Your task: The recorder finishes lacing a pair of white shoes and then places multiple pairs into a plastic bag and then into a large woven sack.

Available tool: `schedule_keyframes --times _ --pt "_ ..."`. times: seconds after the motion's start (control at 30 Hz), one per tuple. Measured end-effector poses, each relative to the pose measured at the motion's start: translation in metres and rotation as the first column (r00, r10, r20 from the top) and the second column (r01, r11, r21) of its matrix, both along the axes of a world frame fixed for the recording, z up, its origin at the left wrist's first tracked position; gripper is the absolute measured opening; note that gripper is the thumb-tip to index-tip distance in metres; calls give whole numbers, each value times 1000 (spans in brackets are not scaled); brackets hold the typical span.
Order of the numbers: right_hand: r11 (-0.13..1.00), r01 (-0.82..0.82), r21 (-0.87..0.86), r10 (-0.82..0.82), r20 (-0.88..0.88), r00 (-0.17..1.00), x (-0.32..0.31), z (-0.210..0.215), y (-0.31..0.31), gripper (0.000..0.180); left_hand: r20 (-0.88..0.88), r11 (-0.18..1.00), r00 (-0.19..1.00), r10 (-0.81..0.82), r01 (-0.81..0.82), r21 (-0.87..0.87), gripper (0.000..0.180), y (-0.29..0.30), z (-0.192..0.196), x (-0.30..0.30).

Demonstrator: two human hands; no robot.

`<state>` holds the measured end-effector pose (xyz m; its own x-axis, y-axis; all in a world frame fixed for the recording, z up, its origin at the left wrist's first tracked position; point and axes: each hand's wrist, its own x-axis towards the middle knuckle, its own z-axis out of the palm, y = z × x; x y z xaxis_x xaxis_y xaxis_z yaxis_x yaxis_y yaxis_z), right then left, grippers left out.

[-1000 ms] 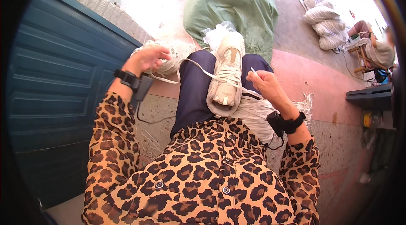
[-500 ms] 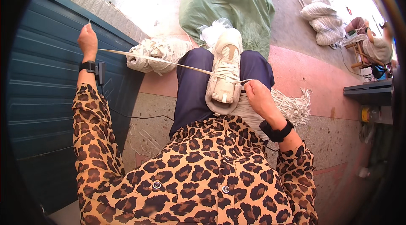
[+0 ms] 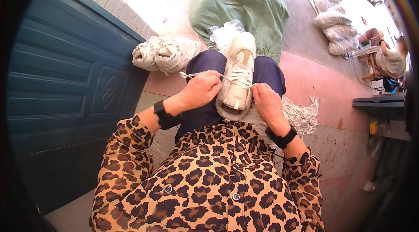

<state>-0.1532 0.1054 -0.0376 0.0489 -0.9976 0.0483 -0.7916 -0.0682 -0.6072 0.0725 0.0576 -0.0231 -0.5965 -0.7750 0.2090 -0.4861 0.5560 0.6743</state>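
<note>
A cream sneaker (image 3: pixel 241 59) rests between my knees, its toe pointing away from me and its heel opening nearest my body. Flat pale laces cross its tongue. Beside the shoe's left edge, my left hand (image 3: pixel 203 90) is closed on a shoelace (image 3: pixel 187 75), whose loose end sticks out to the left. My right hand (image 3: pixel 265 101) pinches lace at the right edge of the shoe, close to the upper eyelets. Under my right forearm hangs a bundle of loose white laces (image 3: pixel 301 114).
Several laced sneakers (image 3: pixel 168 53) are bunched on the floor at the left, by a dark blue panelled door (image 3: pixel 65 79). A large green sack (image 3: pixel 240 3) stands ahead. White sacks (image 3: pixel 338 29) and a seated person (image 3: pixel 388 57) are at the far right, a dark ledge (image 3: pixel 377 102) nearer.
My left hand has come from far out on the left back to the shoe, and the long stretched lace is no longer drawn out. My right hand stays near the eyelets.
</note>
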Motion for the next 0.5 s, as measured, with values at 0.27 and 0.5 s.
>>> schedule_keyframes --times 0.27,0.5 --pt "990 1 -141 -25 -170 985 -4 0 -2 15 330 960 942 70 27 -280 6 -7 -2 -12" --pt "988 -27 -152 -11 -244 970 0 -4 -2 17 436 885 899 29 180 -429 4 -9 6 -17"
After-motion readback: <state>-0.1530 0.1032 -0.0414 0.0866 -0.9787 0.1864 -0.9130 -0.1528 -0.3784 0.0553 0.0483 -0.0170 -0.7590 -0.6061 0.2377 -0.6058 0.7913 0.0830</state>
